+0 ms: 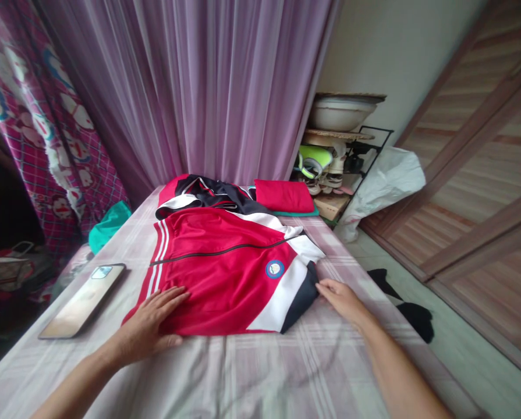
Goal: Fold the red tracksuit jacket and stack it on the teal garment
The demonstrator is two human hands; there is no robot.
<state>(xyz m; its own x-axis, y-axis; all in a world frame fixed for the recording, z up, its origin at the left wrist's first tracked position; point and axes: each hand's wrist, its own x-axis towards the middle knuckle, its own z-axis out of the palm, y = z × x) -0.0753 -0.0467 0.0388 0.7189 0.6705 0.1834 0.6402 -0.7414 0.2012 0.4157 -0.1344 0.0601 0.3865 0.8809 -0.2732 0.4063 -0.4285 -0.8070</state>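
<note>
A red, white and navy zip-up track jacket (225,256) lies spread sideways on the checked cloth (251,378), its collar to the right and striped hem to the left. A round blue-and-white badge (275,269) sits on its chest. My left hand (155,320) rests on the near hem corner, fingers stretched out, thumb on the cloth. At the navy shoulder edge, my right hand (341,297) pinches the fabric between thumb and fingertips. Behind the jacket's far side lie a dark garment (219,195) with red and white parts and a folded red garment (284,195).
A phone (83,299) lies at the left, near a teal cloth or bag (109,226). Purple curtains (208,87) hang behind. At back right, a rack (376,151) holds a white basin (343,113) and shoes, with a white plastic bag (386,180) beside it. Wooden doors (470,192) stand right.
</note>
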